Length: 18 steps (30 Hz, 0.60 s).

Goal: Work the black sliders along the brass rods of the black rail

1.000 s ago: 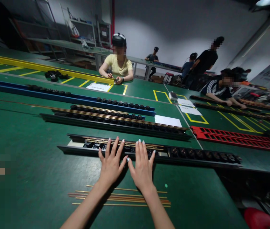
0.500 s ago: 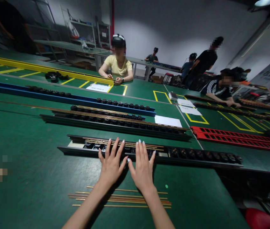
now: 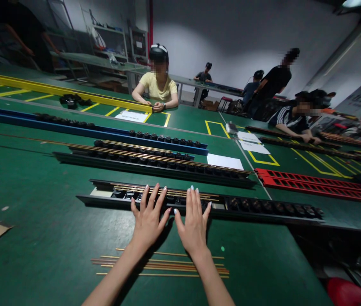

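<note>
Both hands lie over a long black channel (image 3: 263,216) that holds black parts (image 3: 257,205) in a row. My left hand (image 3: 150,216) has its fingers spread, with the tips on thin brass-coloured rods (image 3: 129,188) lying along the channel. To its right, my right hand (image 3: 193,223) is stretched flat, three fingers close together and the thumb apart, its fingertips over the same rods. Whether the fingertips press on the rods or the parts below, I cannot tell. More loose brass-coloured rods (image 3: 167,266) lie on the green table under my forearms.
Beyond stand another black channel with rods (image 3: 154,165), a blue channel (image 3: 103,132) and a yellow channel (image 3: 72,93). Red slotted rails (image 3: 320,187) lie right, near white paper (image 3: 225,162). A person in yellow (image 3: 157,87) sits opposite; others work behind. The table's edge (image 3: 308,259) drops off at right.
My right hand has slid slightly to the right along the channel, away from the left hand. My left hand stays nearly where it was.
</note>
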### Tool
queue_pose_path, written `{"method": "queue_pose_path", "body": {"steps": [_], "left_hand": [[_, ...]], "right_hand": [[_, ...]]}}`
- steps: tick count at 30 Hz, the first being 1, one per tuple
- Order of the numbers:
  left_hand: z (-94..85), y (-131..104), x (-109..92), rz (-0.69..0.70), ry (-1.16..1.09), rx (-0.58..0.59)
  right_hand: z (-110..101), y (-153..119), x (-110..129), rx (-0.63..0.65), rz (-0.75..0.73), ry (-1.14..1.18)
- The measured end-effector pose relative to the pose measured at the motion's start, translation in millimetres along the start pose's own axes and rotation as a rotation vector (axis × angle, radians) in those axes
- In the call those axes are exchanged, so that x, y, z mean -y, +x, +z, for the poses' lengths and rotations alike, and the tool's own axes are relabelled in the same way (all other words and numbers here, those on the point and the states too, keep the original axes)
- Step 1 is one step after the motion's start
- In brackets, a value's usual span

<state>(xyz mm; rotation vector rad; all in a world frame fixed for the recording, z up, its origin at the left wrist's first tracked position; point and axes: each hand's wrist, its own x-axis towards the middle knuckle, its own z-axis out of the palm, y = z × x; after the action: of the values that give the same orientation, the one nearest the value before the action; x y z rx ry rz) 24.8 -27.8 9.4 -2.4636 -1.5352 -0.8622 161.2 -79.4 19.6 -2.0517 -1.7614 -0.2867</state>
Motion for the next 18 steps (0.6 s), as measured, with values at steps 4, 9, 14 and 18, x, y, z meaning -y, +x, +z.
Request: {"method": "queue_pose_path", "body": {"steps": [4, 9, 14, 18], "left_hand": [[0.0, 0.1, -0.5, -0.004, 0.001, 0.001], [-0.1, 0.2, -0.1, 0.002, 0.022, 0.007], [0.0, 0.2, -0.4, 0.005, 0.031, 0.002], [0.3, -0.3, -0.5, 0.005, 0.030, 0.002]], "right_hand": [[2.9, 0.6, -2.0, 0.018, -0.004, -0.018], [-1.1, -0.9, 0.4, -0.015, 0.012, 0.026], [-1.0, -2.2, 1.3, -0.037, 0.052, 0.025], [2.3, -1.4, 0.3, 0.002, 0.045, -0.017]]}}
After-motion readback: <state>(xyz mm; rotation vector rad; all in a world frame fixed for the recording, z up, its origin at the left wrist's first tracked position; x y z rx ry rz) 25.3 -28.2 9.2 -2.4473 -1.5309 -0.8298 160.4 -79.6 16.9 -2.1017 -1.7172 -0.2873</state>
